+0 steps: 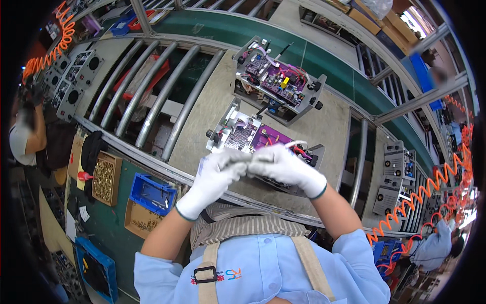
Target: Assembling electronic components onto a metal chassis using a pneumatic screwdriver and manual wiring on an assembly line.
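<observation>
Both my hands wear white knit gloves and meet in front of my chest. My left hand has its fingers curled, tips close to those of my right hand, which are pinched together. Whatever lies between the fingertips is too small or hidden to make out. Just beyond and below them sits an open metal chassis with a purple circuit board, a ribbon cable and red wires; my hands cover its near part. Farther back, a second open chassis holds a populated circuit board with a yellow part.
Both units rest on a board over a roller conveyor. At left stand a cardboard box of brass-coloured small parts, a blue bin and a blue tray. Orange coiled hoses hang at right. Other people work at both sides.
</observation>
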`<state>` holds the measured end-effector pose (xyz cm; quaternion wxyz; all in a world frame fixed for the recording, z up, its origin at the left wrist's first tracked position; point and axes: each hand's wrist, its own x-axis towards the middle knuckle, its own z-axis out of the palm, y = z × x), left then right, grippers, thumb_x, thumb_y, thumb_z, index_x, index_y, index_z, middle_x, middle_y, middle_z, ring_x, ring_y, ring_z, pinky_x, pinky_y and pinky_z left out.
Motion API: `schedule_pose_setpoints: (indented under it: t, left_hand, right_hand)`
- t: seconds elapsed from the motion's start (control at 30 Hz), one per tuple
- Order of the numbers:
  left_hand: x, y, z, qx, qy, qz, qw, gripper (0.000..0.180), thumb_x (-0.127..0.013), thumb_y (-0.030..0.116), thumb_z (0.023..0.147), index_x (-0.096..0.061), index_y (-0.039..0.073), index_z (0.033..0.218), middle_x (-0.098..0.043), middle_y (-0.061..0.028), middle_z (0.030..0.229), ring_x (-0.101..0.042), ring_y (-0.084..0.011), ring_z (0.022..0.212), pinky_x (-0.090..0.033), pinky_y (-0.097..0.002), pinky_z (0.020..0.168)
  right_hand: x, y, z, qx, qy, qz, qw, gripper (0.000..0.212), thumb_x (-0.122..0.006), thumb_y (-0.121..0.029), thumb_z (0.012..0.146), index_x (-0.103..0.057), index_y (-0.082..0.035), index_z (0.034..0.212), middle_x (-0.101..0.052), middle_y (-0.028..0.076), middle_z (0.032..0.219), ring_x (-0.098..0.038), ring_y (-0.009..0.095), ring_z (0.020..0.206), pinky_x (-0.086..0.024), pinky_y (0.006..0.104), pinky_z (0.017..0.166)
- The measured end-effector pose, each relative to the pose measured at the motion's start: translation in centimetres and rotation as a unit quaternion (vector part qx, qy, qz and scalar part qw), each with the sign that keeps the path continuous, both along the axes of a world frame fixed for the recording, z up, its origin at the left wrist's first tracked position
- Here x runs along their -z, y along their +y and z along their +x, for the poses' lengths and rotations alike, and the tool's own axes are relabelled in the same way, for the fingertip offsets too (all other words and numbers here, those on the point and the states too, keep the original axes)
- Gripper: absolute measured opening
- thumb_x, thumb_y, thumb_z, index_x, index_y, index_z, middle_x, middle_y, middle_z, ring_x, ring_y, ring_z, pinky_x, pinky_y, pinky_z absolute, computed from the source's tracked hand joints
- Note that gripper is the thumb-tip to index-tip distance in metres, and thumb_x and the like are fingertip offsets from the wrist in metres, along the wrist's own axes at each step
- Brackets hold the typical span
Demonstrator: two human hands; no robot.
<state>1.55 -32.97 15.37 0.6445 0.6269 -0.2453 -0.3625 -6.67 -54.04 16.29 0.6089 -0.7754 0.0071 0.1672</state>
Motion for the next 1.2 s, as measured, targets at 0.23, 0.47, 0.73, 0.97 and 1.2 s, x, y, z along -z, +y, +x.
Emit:
schedule_pose_setpoints:
  t: [0.23,0.47,0.73,0.97,1.2]
  left_hand:
    - [1.0,1.7,0.7,-0.276,-0.355,0.137,0.882,0.016,-0.069,0.014,0.09,-0.068,0.002,0.101,-0.068,-0.015,0.096,-0.067,-0.0242,0.084,-0.053,-0.0339,0.073]
    - [3.8,3.7,1.2,-0.209,-0.185,0.298,0.913,0.036,-0.076,0.037,0.084,-0.072,0.002,0.087,-0.069,-0.0158,0.078,-0.068,-0.0269,0.071,-0.052,-0.0367,0.066]
    - [5.6,4.1,2.1,-0.162,-0.234,0.181,0.941,0.036,-0.073,0.028,0.086,-0.066,0.002,0.11,-0.069,-0.0161,0.102,-0.066,-0.0273,0.079,-0.053,-0.0367,0.071]
    - [4.9,3.9,2.5,-0.135,-0.174,0.081,0.972,0.025,-0.067,0.022,0.09,-0.066,0.003,0.106,-0.07,-0.0152,0.091,-0.068,-0.0297,0.077,-0.053,-0.0374,0.07]
    - [2.2,2.0,2.6,-0.007,0.161,0.081,0.984,0.032,-0.062,0.034,0.097,-0.063,0.002,0.094,-0.059,-0.0015,0.068,-0.056,-0.0079,0.051,-0.044,-0.0196,0.047]
  right_hand:
    - [4.5,-4.9,6.1,0.161,0.114,-0.038,0.98,0.025,-0.069,-0.022,0.091,-0.071,-0.003,0.074,-0.067,0.001,0.064,-0.059,0.006,0.057,-0.042,0.021,0.054]
    - [4.7,-4.0,6.5,0.196,0.157,-0.059,0.966,0.025,-0.07,-0.025,0.089,-0.07,-0.005,0.075,-0.066,0.001,0.062,-0.058,0.006,0.054,-0.039,0.0193,0.051]
    - [4.0,-3.3,7.3,0.218,0.187,-0.127,0.949,0.026,-0.07,-0.025,0.089,-0.071,-0.004,0.073,-0.067,0.003,0.061,-0.059,0.006,0.053,-0.042,0.0217,0.051]
    - [2.9,-3.1,7.9,0.191,0.168,-0.218,0.942,0.028,-0.072,-0.027,0.087,-0.074,-0.002,0.076,-0.07,0.006,0.064,-0.063,0.011,0.055,-0.048,0.029,0.053]
    - [0.6,4.6,2.1,0.009,-0.159,-0.196,0.968,0.028,-0.064,-0.015,0.09,-0.063,0.002,0.113,-0.064,0.02,0.096,-0.061,0.036,0.091,-0.048,0.043,0.082]
